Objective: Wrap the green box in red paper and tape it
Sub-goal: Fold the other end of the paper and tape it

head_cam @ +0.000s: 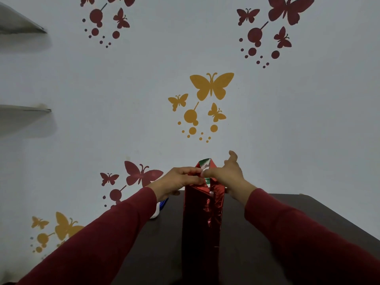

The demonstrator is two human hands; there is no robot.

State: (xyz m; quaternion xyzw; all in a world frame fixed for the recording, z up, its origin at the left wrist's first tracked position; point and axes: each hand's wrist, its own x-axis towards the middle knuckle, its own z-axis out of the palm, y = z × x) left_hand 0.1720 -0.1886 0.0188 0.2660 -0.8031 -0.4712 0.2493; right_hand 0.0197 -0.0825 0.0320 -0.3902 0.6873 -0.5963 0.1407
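A tall box stands upright on the dark table, covered in shiny red paper. A bit of the green box shows at the open top end. My left hand pinches the red paper's top flap from the left. My right hand meets it from the right, thumb and forefinger pinching at the same fold, the other fingers lifted. A small white bit, perhaps tape, shows between the fingertips, too small to tell.
A white and blue object, partly hidden by my left forearm, lies on the table left of the box. Behind the table is a pale wall with butterfly decals. Two shelf edges jut out at far left.
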